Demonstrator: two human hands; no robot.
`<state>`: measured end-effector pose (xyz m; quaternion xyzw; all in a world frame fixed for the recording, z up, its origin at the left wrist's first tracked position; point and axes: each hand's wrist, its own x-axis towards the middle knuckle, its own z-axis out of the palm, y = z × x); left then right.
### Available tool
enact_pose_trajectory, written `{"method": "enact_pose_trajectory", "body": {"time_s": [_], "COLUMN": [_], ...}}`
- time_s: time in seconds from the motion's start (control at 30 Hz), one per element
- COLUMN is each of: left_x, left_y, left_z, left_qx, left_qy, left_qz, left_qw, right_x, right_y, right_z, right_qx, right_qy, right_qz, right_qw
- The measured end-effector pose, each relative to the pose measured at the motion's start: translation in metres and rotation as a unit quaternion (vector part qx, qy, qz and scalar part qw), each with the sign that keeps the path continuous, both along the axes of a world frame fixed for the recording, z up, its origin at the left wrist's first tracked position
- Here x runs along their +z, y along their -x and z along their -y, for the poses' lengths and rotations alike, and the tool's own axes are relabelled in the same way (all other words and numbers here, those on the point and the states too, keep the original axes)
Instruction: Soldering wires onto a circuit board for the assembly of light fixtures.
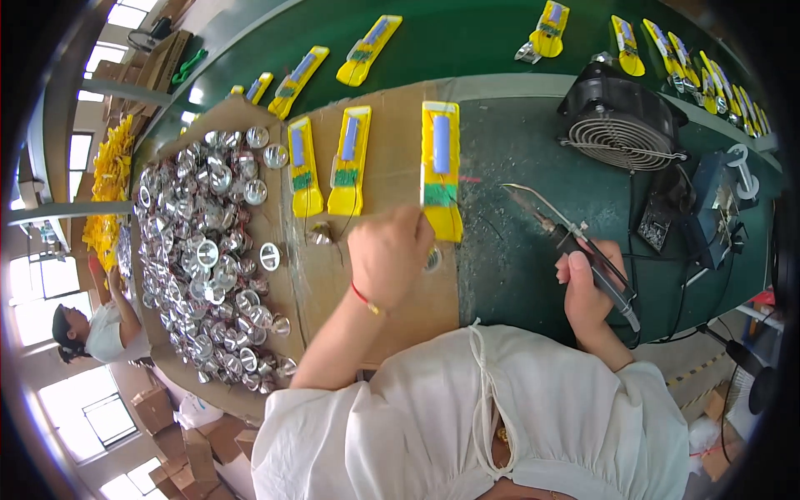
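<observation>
My left hand [387, 254] is closed with its fingers curled under, at the lower end of a yellow flashlight casing [443, 223]. What it grips is hidden behind the hand. This casing bears a lilac battery cell [441, 143] and a green circuit board [439, 195]. A silver reflector cup [432, 260] partly shows beside the hand. In my right hand [592, 283] is a soldering iron [607, 282], its tip pointing up and left toward the casing, apart from it. Two similar casings, one [348, 162] nearer and another [305, 167] farther left, lie on the cardboard with thin wires trailing.
A heap of silver reflector cups [218, 250] covers the left side. Along the back, more yellow casings [369, 52] lie on a green surface. A black fan [621, 121], a solder spool [742, 171] and cables stand at right. Another person [104, 329] is at far left.
</observation>
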<state>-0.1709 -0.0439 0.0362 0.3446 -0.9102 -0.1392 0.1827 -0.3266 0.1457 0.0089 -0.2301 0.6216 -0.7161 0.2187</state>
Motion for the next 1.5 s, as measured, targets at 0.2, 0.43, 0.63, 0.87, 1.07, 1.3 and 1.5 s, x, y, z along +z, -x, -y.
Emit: {"method": "enact_pose_trajectory", "body": {"time_s": [0.2,0.43,0.63,0.87,1.07,1.3,1.5], "left_x": [0.001,0.002,0.002,-0.002,-0.008,-0.006,-0.005], "left_y": [-0.023,-0.027,-0.029,-0.029,-0.026,-0.019,-0.018], "left_z": [-0.039,-0.046,-0.052,-0.049,-0.045,-0.046,-0.046], "left_qx": [0.03,0.026,0.035,0.042,0.043,0.04,0.037], "left_qy": [0.021,0.016,0.01,0.022,0.032,0.021,0.018], "left_qz": [-0.055,-0.079,-0.081,-0.076,-0.062,-0.061,-0.058], "left_qw": [0.998,0.996,0.996,0.996,0.997,0.997,0.997], "right_x": [0.011,0.024,0.031,0.028,0.023,0.021,0.021], "right_y": [-0.023,-0.033,-0.035,-0.035,-0.033,-0.03,-0.029], "right_z": [0.006,0.0,-0.003,-0.003,-0.002,0.003,0.004], "right_qx": [0.16,0.166,0.193,0.172,0.154,0.165,0.173], "right_qy": [-0.01,-0.031,-0.062,-0.029,-0.024,-0.066,-0.06], "right_qz": [-0.136,-0.22,-0.213,-0.223,-0.173,-0.186,-0.194], "right_qw": [0.978,0.961,0.956,0.959,0.973,0.966,0.964]}}
